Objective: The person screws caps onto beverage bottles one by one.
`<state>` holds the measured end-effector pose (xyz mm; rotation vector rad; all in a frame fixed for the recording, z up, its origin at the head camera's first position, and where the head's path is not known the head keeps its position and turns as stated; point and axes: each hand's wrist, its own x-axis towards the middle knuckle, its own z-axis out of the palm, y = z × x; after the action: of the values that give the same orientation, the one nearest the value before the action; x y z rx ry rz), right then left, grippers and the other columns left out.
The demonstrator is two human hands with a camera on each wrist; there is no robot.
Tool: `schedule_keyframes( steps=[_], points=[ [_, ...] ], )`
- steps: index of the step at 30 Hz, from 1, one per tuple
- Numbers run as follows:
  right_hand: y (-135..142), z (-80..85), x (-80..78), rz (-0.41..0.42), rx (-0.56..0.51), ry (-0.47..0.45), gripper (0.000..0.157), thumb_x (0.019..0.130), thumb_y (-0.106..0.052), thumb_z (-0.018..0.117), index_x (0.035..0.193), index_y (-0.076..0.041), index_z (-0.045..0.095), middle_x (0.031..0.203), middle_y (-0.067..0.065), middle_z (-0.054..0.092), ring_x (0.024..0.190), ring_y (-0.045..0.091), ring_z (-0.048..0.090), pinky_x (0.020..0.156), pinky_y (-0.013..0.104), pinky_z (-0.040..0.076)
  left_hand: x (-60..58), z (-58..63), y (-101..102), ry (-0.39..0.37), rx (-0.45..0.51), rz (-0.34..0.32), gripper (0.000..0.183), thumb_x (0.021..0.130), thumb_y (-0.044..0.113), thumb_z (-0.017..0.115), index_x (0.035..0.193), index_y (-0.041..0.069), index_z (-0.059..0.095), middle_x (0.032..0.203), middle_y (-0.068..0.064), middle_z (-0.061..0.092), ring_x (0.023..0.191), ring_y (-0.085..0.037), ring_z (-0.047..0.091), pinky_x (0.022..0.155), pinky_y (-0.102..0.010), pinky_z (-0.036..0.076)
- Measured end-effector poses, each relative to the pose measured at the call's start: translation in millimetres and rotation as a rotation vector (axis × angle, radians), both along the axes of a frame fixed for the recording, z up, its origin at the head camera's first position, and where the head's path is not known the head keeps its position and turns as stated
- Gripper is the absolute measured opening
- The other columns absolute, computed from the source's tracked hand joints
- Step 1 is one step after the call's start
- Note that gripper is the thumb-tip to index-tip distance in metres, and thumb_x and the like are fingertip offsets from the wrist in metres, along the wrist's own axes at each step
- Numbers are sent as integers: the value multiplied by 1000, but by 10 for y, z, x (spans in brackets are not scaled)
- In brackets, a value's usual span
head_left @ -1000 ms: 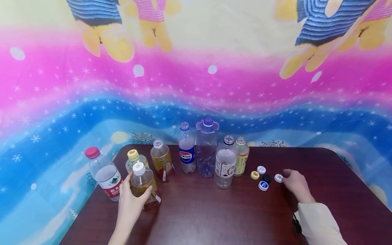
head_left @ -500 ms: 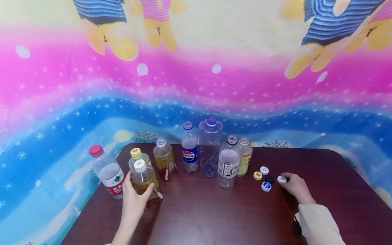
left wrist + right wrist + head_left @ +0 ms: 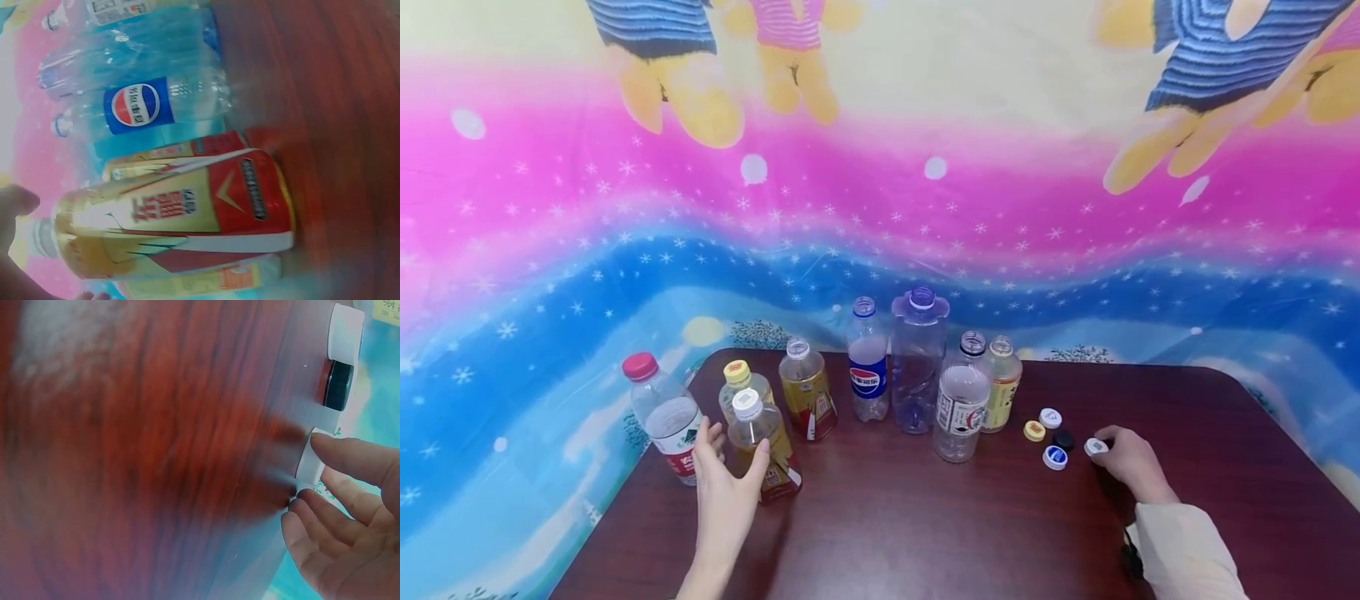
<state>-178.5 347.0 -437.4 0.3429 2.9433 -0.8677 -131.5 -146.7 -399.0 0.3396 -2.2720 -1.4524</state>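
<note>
Your left hand (image 3: 724, 487) has spread wider beside near gold bottle (image 3: 779, 468); right hand (image 3: 1133, 463) pinches white cap (image 3: 1094, 447), likely light, stiff; take its rim (image 3: 309, 461).

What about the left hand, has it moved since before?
Yes: in the head view, the left hand shifted left, closer to the red-capped bottle.

From my remote post I see the left hand (image 3: 724, 490) at seven o'clock, thumb and fingers spread by a white-capped bottle (image 3: 781, 463). At four o'clock the right hand (image 3: 1132, 467) pinches a white cap (image 3: 1095, 447), near four loose caps (image 3: 1063, 440). Five uncapped bottles (image 3: 919, 375) stand from seven round to four.
</note>
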Motion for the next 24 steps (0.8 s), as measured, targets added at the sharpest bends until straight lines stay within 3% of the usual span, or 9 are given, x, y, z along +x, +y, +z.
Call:
schedule_keyframes(
  steps=[5,9,12,13,15,17,21,24],
  points=[
    [24,-2,5,-6,0,-10,36,85,-3,64,110,19,53,103,36,57,80,34,55,72,46,52,63,71,104,218,17,55,86,85,10,67,149,1,11,147,-24,29,137,-39,28,113,-56,26],
    [55,-20,23,0,-16,0,38,85,-6,64,112,19,51,105,37,56,83,36,56,75,49,52,91,91,241,472,-77,68,76,81,-1,66,144,-3,24,141,-24,39,132,-27,36,114,-29,28],
    [84,-19,37,-7,-25,8,41,86,-8,62,113,20,50,106,38,55,83,36,55,73,47,51,74,98,360,614,-153,4,69,78,-7,65,138,-6,33,133,-26,45,129,-11,39,110,-12,27],
    [92,-14,37,-14,-27,10,41,86,-8,61,114,20,49,106,38,55,83,35,55,72,45,51,58,101,403,642,-169,-25,67,77,-8,65,137,-7,35,131,-26,46,128,-8,38,110,-11,26],
    [108,-4,41,-27,-30,14,42,85,-9,61,114,20,49,107,37,54,83,34,54,70,42,49,7,101,500,660,-187,-78,65,77,-7,66,135,-8,37,130,-26,47,128,-5,38,111,-11,27],
    [119,9,49,-36,-36,15,43,86,-10,60,115,19,48,107,37,54,83,33,53,69,40,48,-57,109,608,634,-184,-115,63,79,-4,66,135,-8,37,130,-24,47,128,-12,40,110,-9,25],
    [129,28,73,-36,-45,14,43,86,-9,60,116,19,48,105,36,55,80,30,54,66,36,47,-213,154,791,506,-149,-128,63,84,4,65,139,-3,34,135,-21,44,126,-28,42,111,-32,36],
    [137,34,85,-28,-48,19,43,87,-10,60,116,19,48,103,35,57,79,27,56,65,35,48,-371,225,867,434,-122,-106,64,87,9,64,141,-1,31,138,-22,40,130,-35,39,107,-53,36]
  ],
)
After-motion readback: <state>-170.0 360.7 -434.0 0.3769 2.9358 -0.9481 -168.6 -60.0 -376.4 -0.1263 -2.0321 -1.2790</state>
